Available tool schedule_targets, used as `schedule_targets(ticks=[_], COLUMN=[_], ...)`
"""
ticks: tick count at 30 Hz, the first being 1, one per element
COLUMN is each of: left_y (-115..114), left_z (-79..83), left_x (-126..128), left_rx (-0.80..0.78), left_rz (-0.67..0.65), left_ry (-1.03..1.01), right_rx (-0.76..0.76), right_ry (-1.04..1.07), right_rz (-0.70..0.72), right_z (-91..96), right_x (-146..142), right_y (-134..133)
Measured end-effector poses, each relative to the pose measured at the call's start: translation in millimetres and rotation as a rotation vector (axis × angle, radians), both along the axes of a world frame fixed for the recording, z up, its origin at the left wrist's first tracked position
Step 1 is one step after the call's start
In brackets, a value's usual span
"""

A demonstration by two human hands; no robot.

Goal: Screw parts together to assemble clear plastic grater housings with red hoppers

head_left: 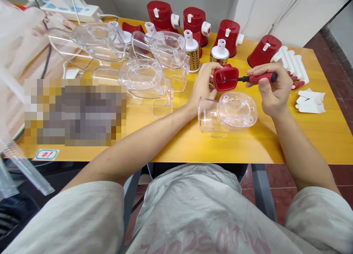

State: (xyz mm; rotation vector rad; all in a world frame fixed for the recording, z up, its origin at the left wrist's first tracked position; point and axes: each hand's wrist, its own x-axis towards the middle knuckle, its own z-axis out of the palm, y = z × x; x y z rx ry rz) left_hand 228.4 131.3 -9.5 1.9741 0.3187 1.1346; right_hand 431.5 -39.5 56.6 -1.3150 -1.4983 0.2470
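My left hand (205,83) grips a small red plastic part (226,79), whose hollow side faces me. In my right hand (271,86) is a screwdriver (257,78) with a red and black handle. Its shaft reaches into the hollow of the red part; where the tip touches is too small to make out. Just below the hands, on the table, lies a clear plastic housing (237,110) with a wide round tube at its left. Behind my left hand stand metal grater drums with white tops, one (193,52) left of the other (220,53).
Several red bases with white knobs (230,37) line the table's back edge. More clear housings (142,77) stand left. White handles (296,64) and white flat pieces (311,100) lie right. A power strip (79,13) sits back left, near a blurred-out patch (82,112).
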Motion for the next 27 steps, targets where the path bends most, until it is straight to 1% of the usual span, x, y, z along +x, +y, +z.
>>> schedule_targets(ticks=[3,7,10,15,19,21,24,27], left_y=[-1,-4,-2,4,2,-2,-8,-10], left_z=[1.3,3.1,0.8,-3.5,-1.5,2.1,8.9,13.3], left_x=[0,-1,1,5,1,-2,-6,-5], left_rx=[-0.047,-0.188,-0.224,-0.216,-0.252,-0.256,-0.222,-0.188], left_rz=[-0.022,-0.134,-0.205,-0.237,-0.276,-0.257,-0.180,-0.140], left_ry=[-0.030,0.071,0.137,0.172,0.129,0.099,0.053,0.011], right_rx=[-0.009,0.002,0.043,0.189,0.327,0.382,0.448,0.481], right_ry=[0.032,0.113,0.207,0.328,0.382,0.396,0.406,0.410], right_rz=[-0.032,-0.102,-0.140,-0.164,-0.178,-0.174,-0.162,-0.150], right_z=[1.2,7.6,13.0,26.2,39.9,44.6,47.7,48.4], right_x=[-3,-7,-7,-6,-4,-2,1,1], right_y=[-1,-3,-3,1,1,1,1,1])
